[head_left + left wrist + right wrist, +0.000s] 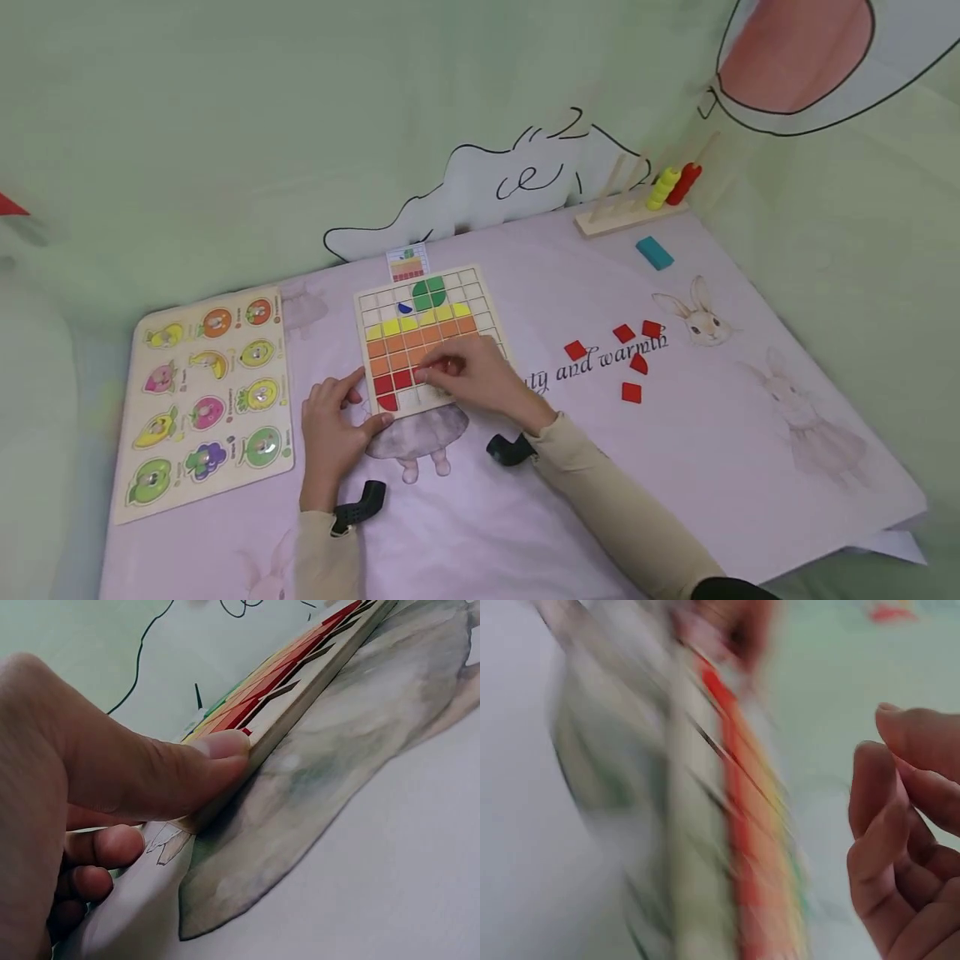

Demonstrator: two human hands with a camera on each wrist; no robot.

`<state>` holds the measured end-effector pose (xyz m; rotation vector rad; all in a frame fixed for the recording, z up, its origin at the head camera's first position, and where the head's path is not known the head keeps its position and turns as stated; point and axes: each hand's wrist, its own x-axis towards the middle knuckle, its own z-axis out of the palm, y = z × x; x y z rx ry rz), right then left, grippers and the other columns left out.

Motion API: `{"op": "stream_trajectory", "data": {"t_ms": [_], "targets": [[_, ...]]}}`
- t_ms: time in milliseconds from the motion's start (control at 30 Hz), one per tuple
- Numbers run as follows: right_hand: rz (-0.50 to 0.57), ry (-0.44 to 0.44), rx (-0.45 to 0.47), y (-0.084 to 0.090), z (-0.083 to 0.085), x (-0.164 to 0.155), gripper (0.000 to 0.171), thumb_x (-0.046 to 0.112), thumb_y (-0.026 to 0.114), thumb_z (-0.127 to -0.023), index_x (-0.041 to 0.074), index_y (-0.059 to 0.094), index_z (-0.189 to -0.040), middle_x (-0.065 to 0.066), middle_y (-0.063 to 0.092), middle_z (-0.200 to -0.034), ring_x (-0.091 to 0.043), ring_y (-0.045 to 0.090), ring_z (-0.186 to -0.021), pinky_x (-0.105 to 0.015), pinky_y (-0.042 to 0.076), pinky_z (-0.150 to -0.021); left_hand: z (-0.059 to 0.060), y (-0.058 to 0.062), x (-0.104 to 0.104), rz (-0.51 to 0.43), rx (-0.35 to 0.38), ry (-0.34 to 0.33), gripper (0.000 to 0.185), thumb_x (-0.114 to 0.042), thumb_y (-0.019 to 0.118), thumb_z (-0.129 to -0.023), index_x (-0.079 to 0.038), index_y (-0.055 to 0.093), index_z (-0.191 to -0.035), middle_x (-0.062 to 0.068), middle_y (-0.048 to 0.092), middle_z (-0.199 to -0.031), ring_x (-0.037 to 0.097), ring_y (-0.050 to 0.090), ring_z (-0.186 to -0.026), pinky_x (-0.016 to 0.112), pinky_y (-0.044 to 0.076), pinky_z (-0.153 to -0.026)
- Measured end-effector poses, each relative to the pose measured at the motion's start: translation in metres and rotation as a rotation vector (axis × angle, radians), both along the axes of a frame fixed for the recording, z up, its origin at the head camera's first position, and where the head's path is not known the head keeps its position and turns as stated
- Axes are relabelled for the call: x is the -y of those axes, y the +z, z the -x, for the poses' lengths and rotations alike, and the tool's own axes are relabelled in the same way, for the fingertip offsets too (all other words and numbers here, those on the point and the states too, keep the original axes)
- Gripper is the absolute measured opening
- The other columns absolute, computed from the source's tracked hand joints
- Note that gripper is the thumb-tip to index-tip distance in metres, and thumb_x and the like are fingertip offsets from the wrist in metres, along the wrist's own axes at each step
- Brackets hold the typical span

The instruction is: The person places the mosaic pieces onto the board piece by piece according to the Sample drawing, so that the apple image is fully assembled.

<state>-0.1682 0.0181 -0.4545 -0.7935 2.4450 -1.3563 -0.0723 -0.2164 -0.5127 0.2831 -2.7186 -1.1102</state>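
Observation:
A wooden grid board [491,321] lies on the table, with yellow, orange and red pieces in rows, a green shape [429,292] and a small blue piece [405,308]. My left hand [330,425] holds its near left corner; in the left wrist view the thumb [217,754] lies on the edge and the other fingers curl beside it. A red quarter piece [387,402] sits near that corner. Over the red row is my right hand [480,371], fingertips together near a red square. Whether it pinches a piece is hidden. In the right wrist view its fingers [874,780] are bent.
Several loose red pieces [632,392] lie to the right. Behind the board stands a pattern card [407,263]. A fruit puzzle board [213,400] is at left. At the back right are a teal block [655,253] and a peg stand [630,218] with yellow and red beads.

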Motion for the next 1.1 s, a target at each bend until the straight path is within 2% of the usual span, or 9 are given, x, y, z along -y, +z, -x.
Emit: {"op": "stream_trajectory", "data": {"t_ms": [67,167,300,400,533,633,733,900,1100], "targets": [[-0.014,-0.078,0.0,0.009,0.008,-0.03,0.019,0.019,0.082,-0.094,0.007,0.082,-0.108,-0.003,0.075,-0.086,-0.013,0.061,-0.071,-0.023,0.051,-0.065,-0.002,0.0,0.004,0.009,0.006,0.019,0.077,-0.021,0.096,-0.067,-0.003,0.07,-0.137,0.009,0.056,-0.089,0.026,0.045,-0.092,0.046,0.031,-0.089],[-0.103,-0.247,0.0,0.013,0.018,-0.091,0.024,0.021,0.081,-0.095,0.007,0.081,-0.113,-0.006,0.077,-0.092,-0.018,0.064,-0.075,-0.025,0.052,-0.065,-0.004,0.001,0.007,0.02,0.016,0.028,0.076,-0.02,0.095,-0.069,-0.003,0.069,-0.138,0.009,0.056,-0.089,0.025,0.045,-0.093,0.046,0.031,-0.089],[-0.273,-0.448,-0.013,0.007,0.025,-0.166,0.03,0.023,0.078,-0.096,0.004,0.077,-0.119,-0.014,0.077,-0.096,-0.025,0.066,-0.08,-0.027,0.05,-0.064,-0.004,0.002,0.012,0.023,0.005,0.034,0.076,-0.017,0.095,-0.068,-0.003,0.069,-0.138,0.01,0.057,-0.089,0.025,0.045,-0.092,0.046,0.031,-0.088],[-0.344,-0.522,0.009,-0.001,0.026,-0.192,0.037,0.022,0.078,-0.096,0.003,0.073,-0.127,-0.017,0.076,-0.104,-0.029,0.067,-0.084,-0.029,0.05,-0.068,-0.003,0.004,0.014,0.025,-0.005,0.031,0.076,-0.015,0.094,-0.068,-0.003,0.069,-0.138,0.01,0.057,-0.09,0.025,0.045,-0.093,0.046,0.031,-0.088],[-0.393,-0.455,0.07,-0.011,0.025,-0.183,0.045,0.025,0.079,-0.096,0.008,0.069,-0.136,-0.016,0.073,-0.114,-0.029,0.064,-0.09,-0.034,0.051,-0.075,-0.001,0.005,0.014,0.02,-0.006,0.021,0.075,-0.014,0.093,-0.068,-0.002,0.069,-0.138,0.01,0.057,-0.089,0.025,0.045,-0.092,0.046,0.032,-0.088],[-0.422,-0.398,0.088,-0.017,0.023,-0.166,0.043,0.024,0.081,-0.095,0.009,0.071,-0.133,-0.016,0.071,-0.113,-0.028,0.062,-0.092,-0.036,0.051,-0.078,-0.002,0.004,0.011,0.014,0.002,0.009,0.074,-0.016,0.094,-0.068,-0.002,0.07,-0.137,0.009,0.056,-0.088,0.024,0.044,-0.092,0.045,0.032,-0.088],[-0.448,-0.43,0.103,-0.021,0.017,-0.157,0.034,0.022,0.083,-0.092,0.008,0.073,-0.121,-0.013,0.071,-0.102,-0.027,0.061,-0.087,-0.035,0.05,-0.076,-0.003,0.003,0.007,0.012,0.014,-0.002,0.075,-0.017,0.094,-0.068,-0.003,0.07,-0.137,0.009,0.056,-0.088,0.023,0.044,-0.091,0.045,0.032,-0.087],[-0.403,-0.485,0.124,-0.023,0.011,-0.161,0.03,0.02,0.087,-0.089,0.006,0.068,-0.108,-0.01,0.068,-0.092,-0.024,0.058,-0.08,-0.034,0.048,-0.073,-0.005,0.005,0.002,0.012,0.018,-0.002,0.075,-0.017,0.093,-0.068,-0.003,0.069,-0.138,0.009,0.056,-0.089,0.023,0.044,-0.092,0.045,0.031,-0.087],[-0.314,-0.458,0.065,-0.022,0.01,-0.167,0.024,0.018,0.082,-0.093,0.006,0.067,-0.108,-0.009,0.07,-0.087,-0.021,0.059,-0.077,-0.031,0.047,-0.072,-0.004,0.006,-0.001,0.017,0.008,0.009,0.075,-0.016,0.094,-0.067,-0.002,0.07,-0.137,0.008,0.056,-0.087,0.023,0.044,-0.091,0.045,0.031,-0.087]]}}
